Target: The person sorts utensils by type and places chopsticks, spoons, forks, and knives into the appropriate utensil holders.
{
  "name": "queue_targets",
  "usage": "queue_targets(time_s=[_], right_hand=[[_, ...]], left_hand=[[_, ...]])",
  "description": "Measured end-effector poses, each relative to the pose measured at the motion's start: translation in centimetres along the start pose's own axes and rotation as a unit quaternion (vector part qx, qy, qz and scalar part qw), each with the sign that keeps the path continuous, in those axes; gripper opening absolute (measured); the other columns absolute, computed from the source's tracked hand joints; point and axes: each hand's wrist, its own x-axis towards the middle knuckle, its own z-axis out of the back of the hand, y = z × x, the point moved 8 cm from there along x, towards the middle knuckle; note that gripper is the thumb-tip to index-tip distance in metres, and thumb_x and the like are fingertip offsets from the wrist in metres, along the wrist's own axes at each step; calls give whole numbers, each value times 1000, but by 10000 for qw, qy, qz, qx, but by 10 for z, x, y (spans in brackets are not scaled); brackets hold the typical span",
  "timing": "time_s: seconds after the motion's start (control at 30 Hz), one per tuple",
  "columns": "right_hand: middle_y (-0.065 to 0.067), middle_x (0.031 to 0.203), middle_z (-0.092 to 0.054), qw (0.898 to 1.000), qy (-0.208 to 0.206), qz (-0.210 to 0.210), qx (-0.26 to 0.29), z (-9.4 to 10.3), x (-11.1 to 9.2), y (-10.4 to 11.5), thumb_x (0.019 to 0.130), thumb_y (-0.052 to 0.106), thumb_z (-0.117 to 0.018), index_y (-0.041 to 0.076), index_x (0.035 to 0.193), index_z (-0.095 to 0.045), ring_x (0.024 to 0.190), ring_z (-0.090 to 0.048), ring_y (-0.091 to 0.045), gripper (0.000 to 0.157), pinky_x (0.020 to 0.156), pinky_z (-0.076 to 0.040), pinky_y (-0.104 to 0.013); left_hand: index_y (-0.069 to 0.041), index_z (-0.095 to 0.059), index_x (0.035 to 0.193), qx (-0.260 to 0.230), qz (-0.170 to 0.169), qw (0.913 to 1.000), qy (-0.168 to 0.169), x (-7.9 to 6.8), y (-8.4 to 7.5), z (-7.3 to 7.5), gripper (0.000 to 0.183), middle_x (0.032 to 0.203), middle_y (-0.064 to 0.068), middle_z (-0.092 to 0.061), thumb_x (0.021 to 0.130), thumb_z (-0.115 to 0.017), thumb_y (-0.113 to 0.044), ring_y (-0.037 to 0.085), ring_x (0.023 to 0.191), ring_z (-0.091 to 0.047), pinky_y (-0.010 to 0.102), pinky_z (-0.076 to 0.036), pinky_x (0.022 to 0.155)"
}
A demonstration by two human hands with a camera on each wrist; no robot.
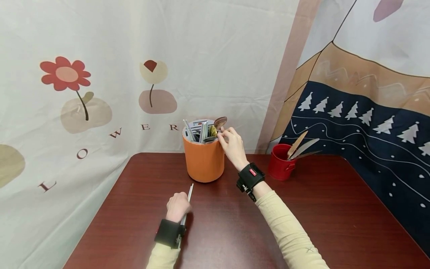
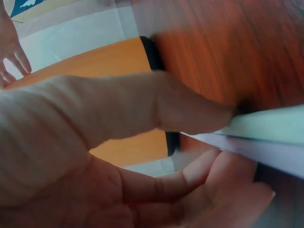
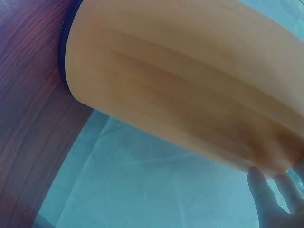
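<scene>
My left hand (image 1: 178, 206) is low over the table in front of the orange utensil holder (image 1: 203, 160). Between its thumb and fingers it pinches a pair of thin pale chopsticks (image 1: 190, 193); up close one chopstick (image 2: 270, 124) looks light green and the other lavender. My right hand (image 1: 233, 144) grips the holder's upper right edge, its fingertips (image 3: 259, 178) against the wall there. Just above those fingers rises a brown spoon (image 1: 220, 122). More pale sticks (image 1: 203, 131) and several dark utensils stand inside the holder.
To the right of the holder stands a red metal bucket (image 1: 279, 164) with wooden-looking utensils (image 1: 297, 144) leaning out to the right. The dark red-brown table (image 1: 218, 231) meets a printed cloth backdrop (image 1: 215, 74) at its far edge.
</scene>
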Motion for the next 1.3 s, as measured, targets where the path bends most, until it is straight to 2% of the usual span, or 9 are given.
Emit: queue_targets(time_s=[0.27,0.53,0.8,0.93,1.13,1.3], right_hand=[[-10,97,-57,9999,22,-47,-136,-1,0,1,97,24,-55,4,93,-70,88,-64,-25,25,79,-56,-36],[-10,97,-57,9998,38,-61,-195,0,1,2,97,24,-55,4,92,-70,87,-63,-24,25,77,-55,-35],[-10,98,-58,9998,10,-67,-168,0,1,2,96,24,-55,4,94,-70,88,-64,-24,25,79,-56,-35],[-10,98,-58,9999,4,-84,-139,0,1,1,96,23,-55,3,94,-70,89,-64,-24,25,79,-56,-35],[-10,98,-58,9999,-2,-82,-107,0,1,1,96,23,-55,3,93,-70,89,-64,-25,25,79,-56,-36],[-10,97,-57,9999,11,-71,-81,0,0,0,96,23,-55,4,92,-70,89,-64,-25,25,80,-56,-37]], left_hand=[[-6,-57,61,-36,249,9992,324,5,3,-7,18,66,10,-57,63,-75,-11,26,62,-55,37,-43,51],[-5,-58,63,-80,293,9979,564,6,2,-9,16,67,10,-56,65,-73,-8,25,62,-55,34,-43,52],[-4,-58,63,-188,177,9985,492,4,0,-8,13,66,10,-56,65,-71,-6,24,61,-54,34,-42,51],[-4,-57,64,-274,31,9989,368,2,-2,-1,11,66,10,-57,67,-67,-5,25,61,-54,35,-43,51],[-2,-53,62,-666,-329,9972,-124,-2,-6,21,9,60,11,-54,68,-58,2,25,55,-52,35,-39,47],[-2,-52,64,-885,-402,9950,-233,-3,-9,38,12,60,6,-47,75,-53,3,20,54,-46,29,-37,47]])
